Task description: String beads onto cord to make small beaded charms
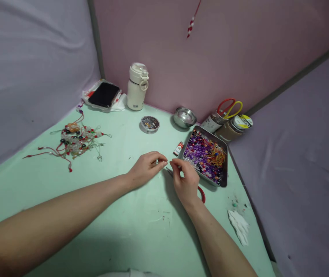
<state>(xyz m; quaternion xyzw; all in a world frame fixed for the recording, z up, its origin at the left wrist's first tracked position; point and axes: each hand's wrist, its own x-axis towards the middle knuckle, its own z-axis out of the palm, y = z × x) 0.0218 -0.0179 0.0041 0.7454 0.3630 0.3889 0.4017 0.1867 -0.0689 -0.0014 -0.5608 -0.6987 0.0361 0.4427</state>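
My left hand (147,167) is held over the middle of the pale green table (141,227), thumb and forefinger pinched together. Just to its right my right hand (185,179) makes a similar pinch, its fingertips close to the left ones. Whatever lies between the fingertips is too small to make out. Partly hidden beneath the right hand is a tool with a red handle (202,194), its metal tip showing between the hands. Beside the right hand stands a metal tray (224,181) of purple, red, clear and black beads with orange cord.
Beaded strings (76,142) lie at left. Toward the back are a phone (104,94), a cream bottle (137,90), a round tin (150,124), a steel bowl (184,117), jars (230,130) and a small red-white bottle (178,148). A crumpled tissue (239,226) lies at right.
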